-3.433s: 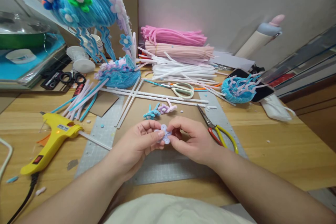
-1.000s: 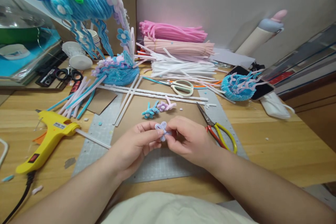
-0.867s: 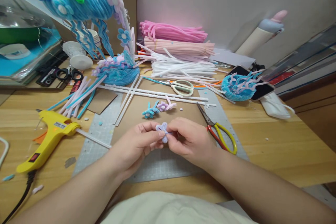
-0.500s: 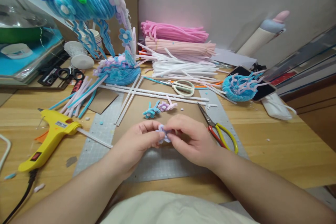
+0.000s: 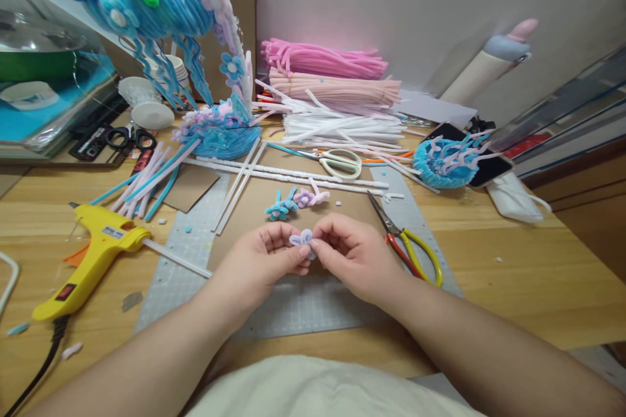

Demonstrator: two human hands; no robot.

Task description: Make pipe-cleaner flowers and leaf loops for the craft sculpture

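A small lavender pipe-cleaner flower (image 5: 302, 238) is pinched between both hands above the cardboard. My left hand (image 5: 267, 253) grips its left side between thumb and fingers. From the right, my right hand (image 5: 349, 253) pinches it with thumb and index finger. Just beyond the hands lie a blue flower (image 5: 278, 208) and a purple flower (image 5: 305, 197) on the brown cardboard (image 5: 254, 208). Red-and-yellow-handled scissors (image 5: 408, 247) rest right of my right hand, with their blades partly open.
A yellow glue gun (image 5: 92, 254) lies at the left, its clear stick pointing toward my left forearm. White stems (image 5: 342, 125), cream-handled scissors (image 5: 341, 164) and a blue flower-covered piece (image 5: 225, 133) are at the back. A phone (image 5: 489, 169) lies under another blue piece (image 5: 445, 163).
The lavender piece has turned and its looped petals show more clearly. The fingers of both hands have shifted slightly around it.
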